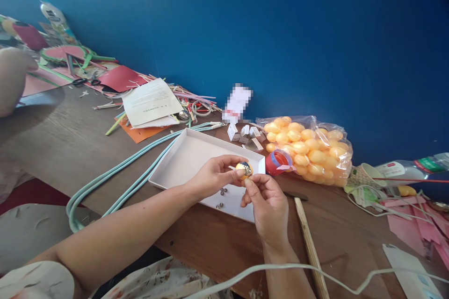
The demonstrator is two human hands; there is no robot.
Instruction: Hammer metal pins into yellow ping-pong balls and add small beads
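Over the white box lid, my left hand (215, 175) is closed on a small shiny ball (244, 168), part yellow and part mirror-like silver, pinched between thumb and fingers. My right hand (268, 198) meets it from below, its thumb and forefinger pressed together at the ball's lower edge and its other fingers curled. Whether the ball is one piece or two, I cannot tell. Under my hands lies the shallow white lid (201, 144), with several small steel balls (220, 205) inside it.
Behind the lid sit a clear bag of yellow-orange balls (308, 149), a red tape roll (277, 162) and small folded pieces (245, 134). A hammer (308, 238) lies right, near a white cable (266, 266). Leftward are a pale-blue cord (119, 166), papers (152, 103) and another person's arm (12, 77).
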